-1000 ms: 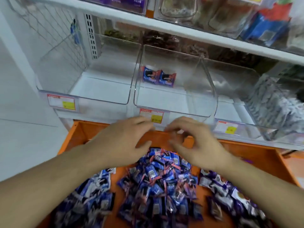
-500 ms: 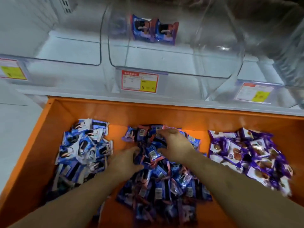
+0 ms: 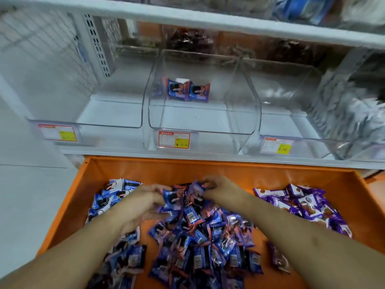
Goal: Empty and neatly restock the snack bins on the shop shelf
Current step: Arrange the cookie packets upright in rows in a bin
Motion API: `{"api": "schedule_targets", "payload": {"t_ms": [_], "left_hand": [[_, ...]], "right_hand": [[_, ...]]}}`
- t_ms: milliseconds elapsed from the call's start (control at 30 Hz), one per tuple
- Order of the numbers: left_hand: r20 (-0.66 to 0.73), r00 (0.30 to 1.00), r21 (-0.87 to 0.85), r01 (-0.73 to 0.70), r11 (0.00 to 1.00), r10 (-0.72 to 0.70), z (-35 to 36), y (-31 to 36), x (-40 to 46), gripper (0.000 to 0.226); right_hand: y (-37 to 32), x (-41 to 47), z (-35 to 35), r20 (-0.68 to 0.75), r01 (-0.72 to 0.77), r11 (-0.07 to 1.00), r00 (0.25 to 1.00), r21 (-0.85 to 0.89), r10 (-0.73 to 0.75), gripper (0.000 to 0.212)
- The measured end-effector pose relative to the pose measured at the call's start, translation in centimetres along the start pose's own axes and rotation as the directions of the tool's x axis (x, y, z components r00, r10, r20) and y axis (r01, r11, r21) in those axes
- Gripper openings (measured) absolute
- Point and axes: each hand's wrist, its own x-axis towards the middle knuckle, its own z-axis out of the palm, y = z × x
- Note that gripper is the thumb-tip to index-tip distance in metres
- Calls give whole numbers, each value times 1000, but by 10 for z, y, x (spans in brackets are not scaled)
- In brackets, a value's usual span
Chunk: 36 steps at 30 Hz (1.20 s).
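Note:
An orange tray (image 3: 229, 167) below the shelf holds three heaps of snack packets. The middle heap (image 3: 200, 238) is blue and pink. My left hand (image 3: 143, 203) pinches a blue packet (image 3: 171, 198) at the top of that heap. My right hand (image 3: 220, 189) grips a small bunch of packets (image 3: 196, 189) right beside it. On the shelf, the middle clear bin (image 3: 200, 122) holds two blue packets (image 3: 187, 90) standing upright at its back. The clear bin to its left (image 3: 112, 113) and the one to its right (image 3: 291, 126) hold nothing visible.
A blue-and-white heap (image 3: 108, 199) lies at the tray's left, a purple heap (image 3: 306, 207) at its right. Price tags (image 3: 174, 139) hang on the bin fronts. A bin of grey packets (image 3: 350, 113) stands at far right. Another shelf (image 3: 208, 19) runs above.
Both hands went from the tray's far rim down into the middle heap and now hold packets lifted near its top. The camera has tilted up since half a second ago.

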Motion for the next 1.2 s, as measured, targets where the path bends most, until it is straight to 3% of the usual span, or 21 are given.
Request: {"api": "schedule_targets", "payload": {"t_ms": [133, 300, 367, 467, 667, 833, 933, 1067, 1200], "left_hand": [[137, 987, -209, -59, 976, 89, 9, 44, -65, 32], [149, 932, -107, -317, 942, 331, 18, 85, -128, 27], [121, 916, -88, -373, 924, 382, 18, 91, -140, 24], [31, 907, -96, -415, 905, 420, 16, 96, -148, 24], [2, 886, -1, -464, 886, 464, 25, 109, -142, 29], [-34, 885, -20, -466, 885, 465, 25, 111, -132, 28], [-68, 878, -22, -477, 879, 474, 21, 112, -125, 26], [-131, 853, 72, -501, 862, 506, 19, 109, -121, 24], [-110, 822, 264, -518, 814, 559, 21, 105, -121, 27]], "right_hand": [[-58, -56, -20, -38, 100, 976, 995, 191, -95, 5], [-100, -113, -41, -149, 217, 918, 973, 332, -176, 22], [-105, -129, -46, -181, 259, 882, 963, 394, -202, 16], [-109, -141, -50, -221, 281, 835, 955, 472, -197, 25], [-121, -133, -61, -254, 375, 808, 924, 454, -286, 55], [-127, -126, -74, -199, 364, 881, 928, 300, -316, 29], [-122, -120, -80, -274, 363, 896, 916, 256, -293, 32], [-121, -120, -90, -362, 366, 915, 886, 167, -289, 53], [-114, -114, -106, -502, 387, 920, 809, 60, -307, 42]]}}
